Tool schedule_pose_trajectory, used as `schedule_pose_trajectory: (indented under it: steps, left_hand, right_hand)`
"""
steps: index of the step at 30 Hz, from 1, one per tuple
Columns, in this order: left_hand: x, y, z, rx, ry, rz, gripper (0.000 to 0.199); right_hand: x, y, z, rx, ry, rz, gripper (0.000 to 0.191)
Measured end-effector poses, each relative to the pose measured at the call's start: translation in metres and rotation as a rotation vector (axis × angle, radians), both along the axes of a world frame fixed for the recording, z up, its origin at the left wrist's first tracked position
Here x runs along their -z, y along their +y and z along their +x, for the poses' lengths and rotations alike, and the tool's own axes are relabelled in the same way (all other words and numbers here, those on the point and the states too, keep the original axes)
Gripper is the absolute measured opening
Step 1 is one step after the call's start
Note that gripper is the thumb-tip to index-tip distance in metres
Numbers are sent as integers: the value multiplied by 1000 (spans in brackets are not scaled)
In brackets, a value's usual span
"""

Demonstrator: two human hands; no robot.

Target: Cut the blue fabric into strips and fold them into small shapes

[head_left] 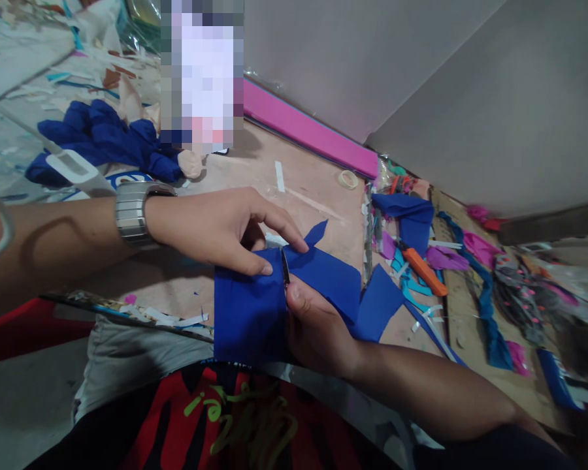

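Note:
A piece of blue fabric (249,313) lies at the table's front edge, with a cut running through its upper part. My left hand (230,225) rests on its upper edge, thumb on the fabric and index finger reaching over to the right of the cut. My right hand (318,326) is closed around scissors, mostly hidden in the grip; a dark blade (286,266) sticks up at the cut. Right of the blade, a blue strip (328,281) lies beside another blue piece (379,303).
Bunched dark blue fabric (108,140) lies at the upper left. A tape ring (347,179) sits near a pink bar (313,127) along the wall. An orange-handled cutter (424,271) and colourful scraps are at the right. A white cable crosses the far left.

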State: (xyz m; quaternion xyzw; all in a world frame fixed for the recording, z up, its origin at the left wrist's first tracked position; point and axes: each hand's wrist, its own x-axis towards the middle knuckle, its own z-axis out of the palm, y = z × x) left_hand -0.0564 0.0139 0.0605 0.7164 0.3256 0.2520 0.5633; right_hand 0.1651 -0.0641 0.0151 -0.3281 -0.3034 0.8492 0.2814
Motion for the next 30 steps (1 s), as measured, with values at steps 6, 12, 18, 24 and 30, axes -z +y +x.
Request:
schedule_pose_trajectory:
  steps: [6,12,18,24,30]
  left_hand:
    - [1,1,-1,46,29,53,42]
    - [1,1,-3,95,64,88,45]
    - [-1,1,-3,91,93,107,43]
    - [0,0,0,8,12,44,39]
    - [-1,0,1,-52,-37,-8,37]
  right_hand:
    - [-2,0,-1,6,3,-1,47]
    - [-4,1,-2,-8,12,15,44]
    - [-7,2,-4,-13,-14,8,48]
    - [-8,1,-5,-11,-57,15,51]
    - [-3,1,-1,-2,-64,-2,49]
